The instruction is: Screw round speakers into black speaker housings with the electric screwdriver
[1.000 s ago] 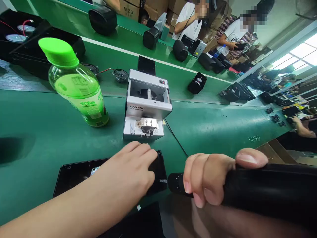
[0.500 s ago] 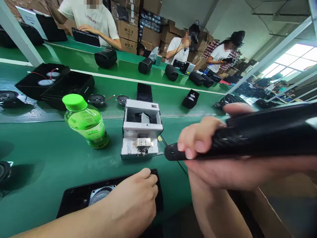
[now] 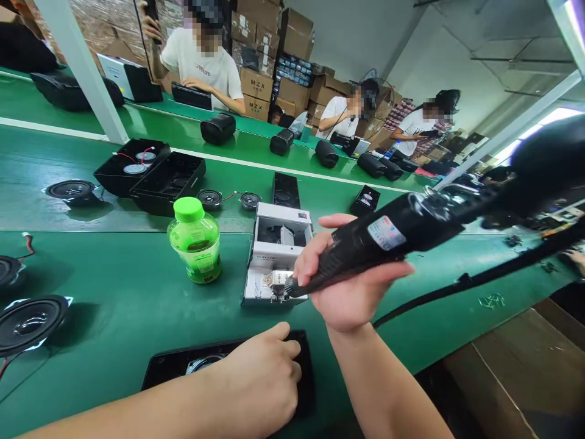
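Electric screwdriver [image 3: 354,251], black, tilted, pale shiny label [image 3: 386,233]

A green bottle [image 3: 195,247] stands up straight. Right behind it is an open black case [image 3: 155,202]. Far behind the bottle are a person in a white shirt [image 3: 205,74], brown boxes [image 3: 256,91] (two say MZX) and, off to its left, a white post [image 3: 85,76].

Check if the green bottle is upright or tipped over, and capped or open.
Upright and capped: the bottle stands on its base on the bench, its green cap on top.
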### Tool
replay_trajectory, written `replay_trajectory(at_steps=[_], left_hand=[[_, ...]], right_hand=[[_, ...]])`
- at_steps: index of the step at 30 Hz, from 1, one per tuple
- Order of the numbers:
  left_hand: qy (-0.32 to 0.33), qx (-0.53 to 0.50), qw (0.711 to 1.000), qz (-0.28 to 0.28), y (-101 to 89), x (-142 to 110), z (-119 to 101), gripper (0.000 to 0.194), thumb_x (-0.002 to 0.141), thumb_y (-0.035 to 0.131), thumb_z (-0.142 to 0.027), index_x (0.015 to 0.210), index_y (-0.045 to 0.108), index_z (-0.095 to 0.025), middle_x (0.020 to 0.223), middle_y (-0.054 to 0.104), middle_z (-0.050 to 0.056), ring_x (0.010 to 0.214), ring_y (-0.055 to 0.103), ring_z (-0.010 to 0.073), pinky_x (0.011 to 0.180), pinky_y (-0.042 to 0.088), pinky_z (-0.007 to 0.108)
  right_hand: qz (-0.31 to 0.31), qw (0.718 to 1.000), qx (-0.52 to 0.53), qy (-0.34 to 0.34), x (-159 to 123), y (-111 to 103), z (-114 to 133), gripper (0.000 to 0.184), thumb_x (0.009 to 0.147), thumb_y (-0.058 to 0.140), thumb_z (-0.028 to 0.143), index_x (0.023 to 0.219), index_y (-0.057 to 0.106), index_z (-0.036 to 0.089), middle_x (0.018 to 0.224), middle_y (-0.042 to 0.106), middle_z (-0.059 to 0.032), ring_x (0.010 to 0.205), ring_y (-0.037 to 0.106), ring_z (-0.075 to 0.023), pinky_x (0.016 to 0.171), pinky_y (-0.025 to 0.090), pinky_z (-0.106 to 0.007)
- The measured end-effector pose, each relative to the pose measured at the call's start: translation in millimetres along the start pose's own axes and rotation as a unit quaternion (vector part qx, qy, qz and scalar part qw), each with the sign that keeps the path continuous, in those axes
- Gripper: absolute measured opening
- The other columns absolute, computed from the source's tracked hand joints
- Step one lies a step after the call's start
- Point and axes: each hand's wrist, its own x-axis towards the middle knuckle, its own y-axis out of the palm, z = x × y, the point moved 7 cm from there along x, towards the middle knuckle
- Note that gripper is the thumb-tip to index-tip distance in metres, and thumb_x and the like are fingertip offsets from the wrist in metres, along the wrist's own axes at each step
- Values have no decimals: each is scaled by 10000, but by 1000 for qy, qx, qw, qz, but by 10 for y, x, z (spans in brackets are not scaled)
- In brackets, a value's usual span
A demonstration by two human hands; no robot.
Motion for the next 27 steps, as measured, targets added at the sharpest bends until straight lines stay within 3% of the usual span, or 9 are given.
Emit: replay_trajectory(at_steps=[4, 9, 12, 14, 18, 20, 22, 24, 27], left_hand=[[9, -15, 1000, -11, -113, -10, 48, 415, 948, 1059, -283, 756, 692, -247, 770, 700, 10, 814, 606, 228, 787, 409, 490], [-9, -112, 993, -31, -529, -25, 174, 253, 1090, 948, -285, 960, 732, -271, 972, 814, -44, 913, 728, 178, 825, 513, 428], [-107, -139, 979, -108, -997, -19, 572, 173, 1136, 834, -150, 1039, 790, -286, 1045, 861, -44, 999, 786, 161, 911, 544, 367], [-211, -44, 965, -146, -1258, -9, 959, 165, 1141, 797, -167, 1022, 840, -274, 1027, 870, -9, 985, 787, 205, 895, 534, 393], [-331, 65, 930, -144, -1449, 41, 1448, 454, 1224, 495, -100, 1133, 933, -174, 1101, 874, 118, 1071, 775, 321, 924, 497, 460], [-353, 84, 921, -142, -1446, 8, 1423, 619, 1229, 333, -36, 1405, 921, -115, 1278, 882, 168, 1171, 784, 341, 983, 506, 481], [-346, 85, 923, -148, -1424, -90, 1226, 641, 1254, 334, -64, 1659, 824, -147, 1451, 876, 170, 1235, 792, 342, 994, 514, 484], [-297, 54, 939, -166, -1377, -235, 918, 513, 1290, 444, -169, 1581, 861, -240, 1379, 904, 103, 1151, 807, 304, 941, 520, 470], [-205, -35, 964, -163, -1178, -484, 463, 303, 1271, 603, -241, 1247, 899, -303, 1124, 892, 21, 953, 786, 238, 855, 515, 459]], right_hand=[[-18, 1000, -24, 7, -127, -68, -75, 863, 1133, 600, 1075, 1280, 834, 257, 633, 714, 60, 391, 570, -145, 422, 515, -257], [-55, 998, 21, 3, -189, -343, 276, 802, 1012, 833, 1063, 1255, 927, 304, 660, 795, 49, 451, 661, -175, 481, 615, -286], [-59, 998, 28, 12, -153, -458, 533, 727, 898, 1019, 974, 1238, 994, 332, 684, 841, 24, 504, 704, -196, 514, 649, -303], [-70, 997, 18, 1, -169, -495, 695, 717, 874, 1054, 951, 1233, 1019, 331, 660, 815, 26, 483, 671, -191, 491, 624, -306], [-71, 997, -25, -3, -375, -481, 945, 607, 1032, 955, 916, 1254, 1034, 357, 625, 747, 25, 449, 630, -201, 471, 602, -370], [-67, 997, -50, 2, -540, -499, 1035, 473, 1108, 935, 823, 1310, 1020, 404, 613, 710, 41, 407, 592, -204, 449, 593, -400], [-40, 997, -64, 24, -696, -532, 1054, 355, 1182, 888, 726, 1377, 985, 446, 604, 697, 59, 352, 563, -201, 423, 595, -414], [32, 996, -55, 55, -829, -535, 999, 287, 1286, 759, 615, 1464, 932, 472, 615, 743, 65, 328, 598, -202, 434, 641, -403], [131, 986, -30, 94, -998, -541, 845, 333, 1362, 617, 458, 1577, 870, 488, 710, 860, 56, 414, 745, -221, 531, 750, -401]])
